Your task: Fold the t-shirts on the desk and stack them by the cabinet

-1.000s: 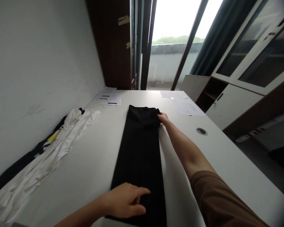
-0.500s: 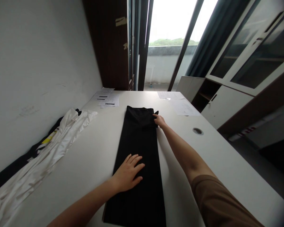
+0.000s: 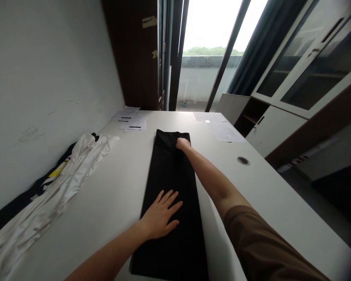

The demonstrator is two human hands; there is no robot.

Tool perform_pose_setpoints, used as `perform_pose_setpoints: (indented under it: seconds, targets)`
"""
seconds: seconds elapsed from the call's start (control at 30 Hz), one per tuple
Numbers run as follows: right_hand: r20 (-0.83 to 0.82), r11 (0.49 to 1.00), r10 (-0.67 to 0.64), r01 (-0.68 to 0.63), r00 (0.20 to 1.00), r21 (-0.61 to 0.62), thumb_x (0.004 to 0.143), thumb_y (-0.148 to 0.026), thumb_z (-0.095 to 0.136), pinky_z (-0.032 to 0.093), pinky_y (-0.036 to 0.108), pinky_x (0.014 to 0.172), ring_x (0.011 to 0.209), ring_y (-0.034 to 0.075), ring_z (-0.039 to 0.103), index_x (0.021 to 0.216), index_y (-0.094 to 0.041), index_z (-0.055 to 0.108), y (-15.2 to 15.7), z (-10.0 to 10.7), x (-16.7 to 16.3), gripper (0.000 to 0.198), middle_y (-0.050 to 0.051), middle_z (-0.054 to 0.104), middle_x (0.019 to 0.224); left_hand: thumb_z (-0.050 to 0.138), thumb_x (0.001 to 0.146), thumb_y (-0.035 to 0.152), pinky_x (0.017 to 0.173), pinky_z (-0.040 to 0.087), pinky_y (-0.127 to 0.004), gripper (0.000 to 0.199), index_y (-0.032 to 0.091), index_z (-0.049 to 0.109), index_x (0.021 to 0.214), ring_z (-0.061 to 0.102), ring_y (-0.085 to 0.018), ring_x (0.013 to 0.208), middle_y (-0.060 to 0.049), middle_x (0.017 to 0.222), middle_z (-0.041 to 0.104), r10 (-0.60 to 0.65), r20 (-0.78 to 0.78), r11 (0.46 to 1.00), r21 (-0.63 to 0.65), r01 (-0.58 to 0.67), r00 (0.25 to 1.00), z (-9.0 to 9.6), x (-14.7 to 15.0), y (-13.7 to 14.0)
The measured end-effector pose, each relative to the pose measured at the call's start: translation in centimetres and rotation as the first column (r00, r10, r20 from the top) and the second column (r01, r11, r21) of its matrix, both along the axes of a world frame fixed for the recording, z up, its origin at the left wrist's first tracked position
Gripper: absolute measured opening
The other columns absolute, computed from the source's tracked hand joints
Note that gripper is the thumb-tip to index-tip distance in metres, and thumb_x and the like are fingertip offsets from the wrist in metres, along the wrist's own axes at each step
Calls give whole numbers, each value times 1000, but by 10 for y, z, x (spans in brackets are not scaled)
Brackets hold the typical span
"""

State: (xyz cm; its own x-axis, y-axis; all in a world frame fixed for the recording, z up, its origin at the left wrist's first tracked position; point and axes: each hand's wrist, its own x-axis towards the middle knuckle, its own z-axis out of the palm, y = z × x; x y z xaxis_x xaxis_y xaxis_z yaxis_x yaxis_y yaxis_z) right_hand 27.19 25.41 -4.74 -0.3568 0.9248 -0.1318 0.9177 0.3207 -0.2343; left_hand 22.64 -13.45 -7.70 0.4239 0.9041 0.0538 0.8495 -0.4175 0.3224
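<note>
Folded lengthwise, a pair of black trousers (image 3: 175, 171) lies on the white table (image 3: 117, 187), waistband at the far end and the near end toward me. My left hand (image 3: 162, 216) rests palm down on the cloth, fingers spread, pressing on its lower half. Near the waistband, my right hand (image 3: 183, 143) is closed with its fingers curled down on the black cloth at the upper right. Its fingertips are partly hidden behind the hand.
White and black clothes (image 3: 67, 175) lie heaped along the wall at left. Papers (image 3: 133, 120) sit at the far left corner and more sheets (image 3: 225, 130) at the far right. A round cable hole (image 3: 243, 160) is in the tabletop. Cabinets (image 3: 275, 125) stand beyond the right edge.
My right hand has moved left from the trousers' right edge onto the cloth, and the small flap sticking out there is gone. My left hand stays almost in place, fingers a little more spread.
</note>
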Motion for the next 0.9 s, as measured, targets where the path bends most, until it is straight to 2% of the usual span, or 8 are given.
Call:
perform_pose_setpoints:
  seconds: [0.13, 0.23, 0.33, 0.4, 0.5, 0.57, 0.73, 0.9]
  targets:
    - [-64, 994, 32, -39, 997, -102, 99, -41, 55, 58, 35, 84, 95, 26, 72, 126, -14, 67, -8, -9, -21, 41, 17, 73, 109, 61, 94, 40, 127, 10, -58, 73, 31, 30, 160, 11, -30, 157, -5, 171, 15, 1, 9, 1000, -18, -1, 1000, 1, -1, 0]
    - [-156, 997, 76, -77, 985, 2, 100, -42, 53, 54, 35, 95, 111, 27, 67, 139, -19, 59, -20, -23, -21, 46, 15, 67, 127, 63, 93, 40, 126, 11, -58, 73, 31, 32, 159, 11, -31, 157, -5, 171, 16, 1, 18, 1000, -23, -1, 1000, 1, -3, 0]
    - [-237, 972, 130, -77, 963, 220, 105, -36, 39, 44, 37, 109, 131, 27, 54, 144, -24, 55, -25, -36, -9, 44, 11, 53, 149, 63, 93, 40, 126, 10, -58, 74, 31, 30, 159, 11, -31, 157, -5, 171, 16, 2, 23, 1000, -24, -1, 1000, 1, -3, 0]
    - [-231, 950, 202, -134, 952, 282, 107, -37, 35, 36, 38, 117, 143, 26, 41, 149, -25, 50, -24, -43, 2, 46, 8, 43, 157, 61, 94, 41, 126, 10, -58, 77, 30, 26, 161, 11, -30, 157, -6, 171, 15, -1, 26, 1000, -23, 1, 1000, 1, -3, 0]
    - [-135, 948, 279, -250, 951, 198, 105, -48, 40, 19, 45, 124, 154, 26, 20, 156, -25, 41, -18, -51, 16, 56, 7, 31, 165, 60, 95, 42, 126, 8, -58, 80, 29, 20, 163, 8, -30, 158, -7, 171, 12, 0, 23, 1000, -21, 1, 1000, 0, -1, -1]
    - [-104, 955, 280, -266, 954, 134, 105, -54, 39, 13, 49, 125, 155, 27, 15, 158, -27, 37, -16, -55, 21, 60, 7, 26, 167, 59, 95, 42, 126, 6, -58, 81, 27, 17, 163, 6, -30, 158, -8, 171, 9, 1, 13, 1000, -17, -1, 1000, -1, 2, -4]
    - [-186, 942, 282, -234, 941, 240, 108, -50, 34, 14, 46, 125, 155, 23, 19, 160, -24, 34, -25, -61, 28, 58, 9, 30, 166, 52, 99, 49, 127, 1, -54, 77, 22, 20, 163, 4, -28, 158, -10, 171, 8, -36, 1, 999, -6, 36, 999, 1, 8, -12]
    - [-174, 870, 468, -417, 867, 263, 106, -43, 41, 21, 45, 124, 152, 24, 28, 152, -24, 49, -56, -67, 63, 50, 8, 38, 162, 43, 102, 56, 127, 1, -52, 75, 19, 21, 163, 5, -28, 158, -11, 171, 10, -51, 16, 999, -8, 51, 999, 4, 8, -15]
